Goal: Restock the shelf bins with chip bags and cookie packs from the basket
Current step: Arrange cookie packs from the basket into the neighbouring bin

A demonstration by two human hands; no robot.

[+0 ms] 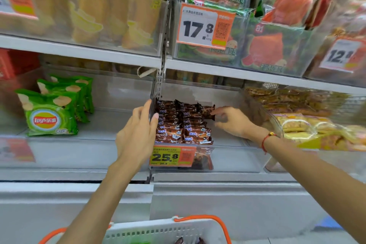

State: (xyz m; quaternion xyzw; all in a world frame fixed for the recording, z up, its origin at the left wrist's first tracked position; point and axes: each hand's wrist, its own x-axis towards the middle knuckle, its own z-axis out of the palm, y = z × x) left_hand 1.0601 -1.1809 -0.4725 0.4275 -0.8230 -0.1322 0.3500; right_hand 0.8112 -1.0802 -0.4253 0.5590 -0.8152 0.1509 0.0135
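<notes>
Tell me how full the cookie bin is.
Partly full: cookie packs fill the left side of the bin; its right side is bare.

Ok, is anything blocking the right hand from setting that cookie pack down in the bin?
Nothing visible does. The right hand pinches the cookie pack over bare bin floor just right of the stacked cookie packs; left hand rests on the divider.
</notes>
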